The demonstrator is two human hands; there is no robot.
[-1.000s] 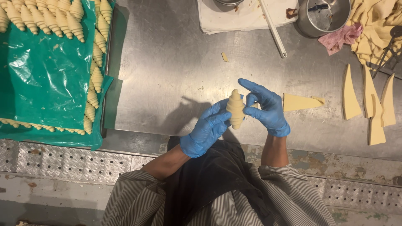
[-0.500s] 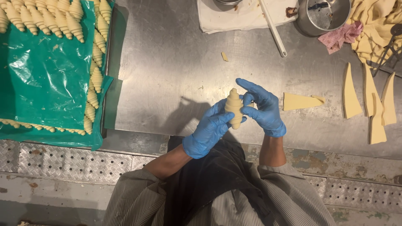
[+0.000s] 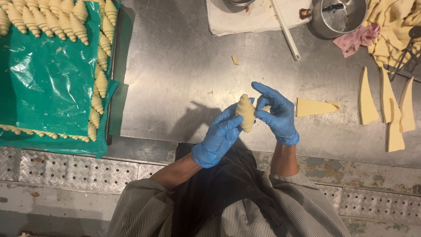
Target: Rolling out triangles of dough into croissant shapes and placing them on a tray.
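Observation:
A rolled raw croissant (image 3: 246,112) of pale dough is held above the steel table (image 3: 184,74), between both my hands in blue gloves. My left hand (image 3: 218,137) grips it from below and the left. My right hand (image 3: 275,112) pinches its right side, with the index finger stretched out. Just right of my right hand a flat dough triangle (image 3: 315,107) lies on the table.
A tray lined with green plastic (image 3: 48,83) at the left carries several rolled croissants (image 3: 101,57) along its edges. Cut dough triangles (image 3: 388,109) lie at the right. A metal pot (image 3: 337,15), a white cloth (image 3: 254,17) with a long utensil (image 3: 285,30) and a pink rag (image 3: 356,38) are at the back.
Both hands with the croissant have shifted slightly left and toward me. The right fingers have closed in more on the dough.

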